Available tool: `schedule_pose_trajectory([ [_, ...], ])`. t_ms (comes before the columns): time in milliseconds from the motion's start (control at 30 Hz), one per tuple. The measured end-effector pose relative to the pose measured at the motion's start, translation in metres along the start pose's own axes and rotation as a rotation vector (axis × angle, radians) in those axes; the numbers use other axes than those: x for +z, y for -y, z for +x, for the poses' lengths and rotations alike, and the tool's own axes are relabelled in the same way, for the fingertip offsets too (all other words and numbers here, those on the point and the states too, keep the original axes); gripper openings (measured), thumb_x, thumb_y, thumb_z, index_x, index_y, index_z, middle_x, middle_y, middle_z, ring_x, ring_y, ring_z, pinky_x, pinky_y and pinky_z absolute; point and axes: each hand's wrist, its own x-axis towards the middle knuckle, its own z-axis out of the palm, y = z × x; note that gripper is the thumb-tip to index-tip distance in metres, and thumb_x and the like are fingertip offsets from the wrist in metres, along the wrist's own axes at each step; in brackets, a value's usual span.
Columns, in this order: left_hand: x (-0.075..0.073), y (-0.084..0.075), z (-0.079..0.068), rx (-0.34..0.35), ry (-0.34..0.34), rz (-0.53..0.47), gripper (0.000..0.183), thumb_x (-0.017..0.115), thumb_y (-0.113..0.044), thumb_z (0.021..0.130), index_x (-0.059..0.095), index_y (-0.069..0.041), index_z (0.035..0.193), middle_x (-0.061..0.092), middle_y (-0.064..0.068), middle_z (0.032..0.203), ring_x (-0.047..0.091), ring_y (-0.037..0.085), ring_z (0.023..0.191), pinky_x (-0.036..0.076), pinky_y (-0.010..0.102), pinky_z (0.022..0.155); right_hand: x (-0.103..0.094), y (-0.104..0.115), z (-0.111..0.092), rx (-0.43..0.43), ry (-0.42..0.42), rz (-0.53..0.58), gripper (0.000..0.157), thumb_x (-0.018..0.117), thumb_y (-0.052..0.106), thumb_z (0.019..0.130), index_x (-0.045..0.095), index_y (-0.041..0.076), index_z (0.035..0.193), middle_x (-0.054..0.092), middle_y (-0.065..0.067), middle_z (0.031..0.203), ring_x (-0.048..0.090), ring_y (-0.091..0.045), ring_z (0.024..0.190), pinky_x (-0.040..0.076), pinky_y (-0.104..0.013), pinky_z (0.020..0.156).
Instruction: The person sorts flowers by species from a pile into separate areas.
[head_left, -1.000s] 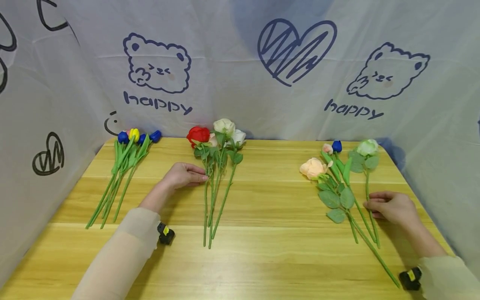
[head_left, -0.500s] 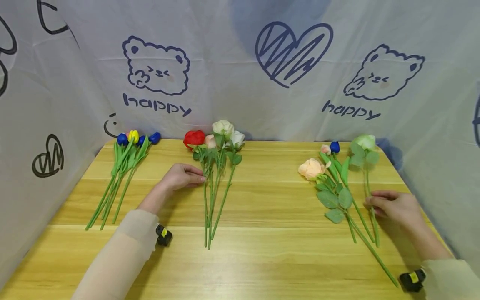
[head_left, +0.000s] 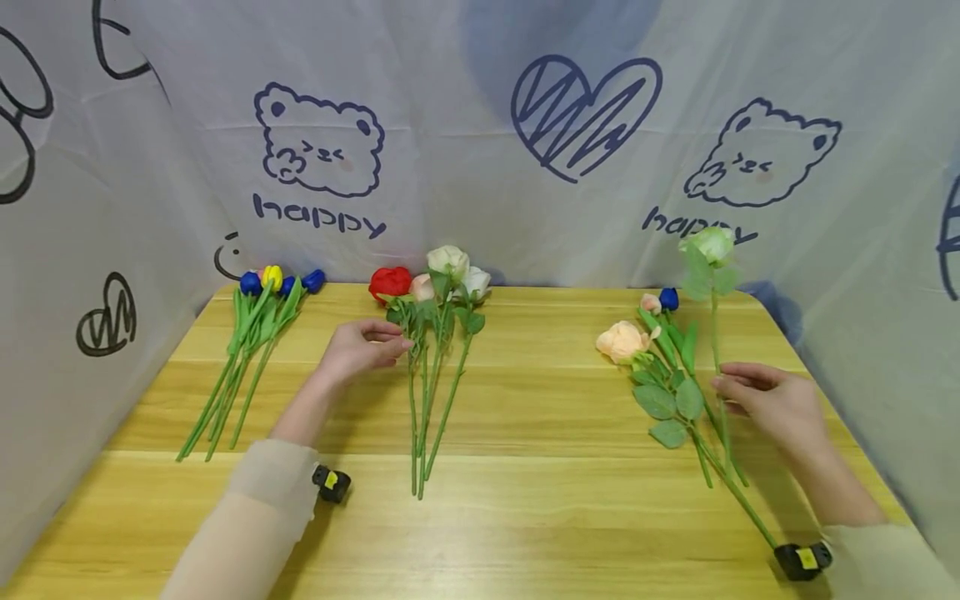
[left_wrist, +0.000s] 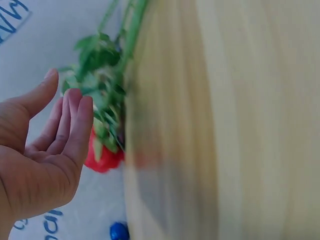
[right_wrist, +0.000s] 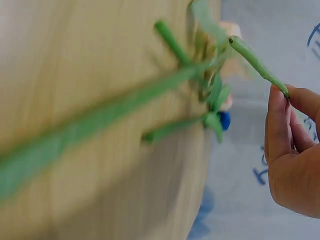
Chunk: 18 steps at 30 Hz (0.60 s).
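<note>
On the right, my right hand (head_left: 780, 408) pinches the stem of a pale green-white rose (head_left: 711, 244), its bloom raised in front of the cloth. The right wrist view shows the stem's cut end (right_wrist: 250, 57) jutting past my thumb and fingertips. Below it lie a peach rose (head_left: 624, 342) and a blue tulip (head_left: 669, 298) with a small pink bloom (head_left: 650, 303). My left hand (head_left: 362, 347) is beside the middle group's stems, near a red rose (head_left: 390, 284). In the left wrist view its thumb and fingers are apart, with nothing between them.
A pale pink rose (head_left: 422, 287), a cream rose (head_left: 447, 262) and a white rose (head_left: 476, 283) lie in the middle group. At the left lie several tulips, blue and yellow (head_left: 272, 277). A drawn-on cloth (head_left: 465, 192) hangs behind the wooden table (head_left: 540, 500).
My right hand has lifted the pale green rose off the table and shifted it slightly left. My left hand has stayed nearly in place by the middle stems.
</note>
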Motion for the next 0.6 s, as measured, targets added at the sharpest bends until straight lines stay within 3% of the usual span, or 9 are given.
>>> schedule_pose_trajectory([
  [100, 0.012, -0.009, -0.005, 0.060, -0.011, -0.025, 0.049, 0.079, -0.016, 0.096, 0.061, 0.009, 0.133, 0.069, 0.021, 0.123, 0.070, 0.035, 0.110, 0.062, 0.042, 0.095, 0.011, 0.010, -0.004, -0.016, -0.006, 0.043, 0.041, 0.079, 0.027, 0.096, 0.069, 0.003, 0.127, 0.073, 0.017, 0.093, 0.073, -0.004, 0.084, 0.065, -0.026, 0.075],
  [267, 0.037, -0.026, -0.014, 0.149, -0.005, -0.045, 0.041, 0.079, -0.016, 0.095, 0.066, 0.006, 0.128, 0.072, 0.018, 0.117, 0.072, 0.033, 0.105, 0.062, 0.045, 0.094, 0.036, 0.021, -0.011, -0.061, 0.008, 0.065, 0.050, 0.078, 0.028, 0.096, 0.065, -0.004, 0.132, 0.072, 0.013, 0.095, 0.072, -0.004, 0.083, 0.065, -0.026, 0.074],
  [500, 0.078, -0.043, -0.023, 0.240, 0.086, -0.108, 0.034, 0.080, -0.013, 0.094, 0.070, 0.001, 0.123, 0.075, 0.014, 0.113, 0.072, 0.019, 0.096, 0.062, 0.027, 0.083, 0.080, 0.036, -0.022, -0.086, 0.067, 0.107, 0.051, 0.079, 0.028, 0.096, 0.065, -0.006, 0.132, 0.071, 0.009, 0.097, 0.072, -0.008, 0.086, 0.066, -0.031, 0.078],
  [600, 0.094, -0.048, -0.025, 0.250, 0.128, -0.126, 0.032, 0.080, -0.012, 0.094, 0.071, 0.000, 0.122, 0.075, 0.013, 0.113, 0.071, 0.018, 0.096, 0.060, 0.027, 0.084, 0.099, 0.043, -0.027, -0.096, 0.110, 0.126, 0.048, 0.079, 0.024, 0.096, 0.066, -0.006, 0.130, 0.071, 0.003, 0.099, 0.073, -0.008, 0.087, 0.066, -0.031, 0.078],
])
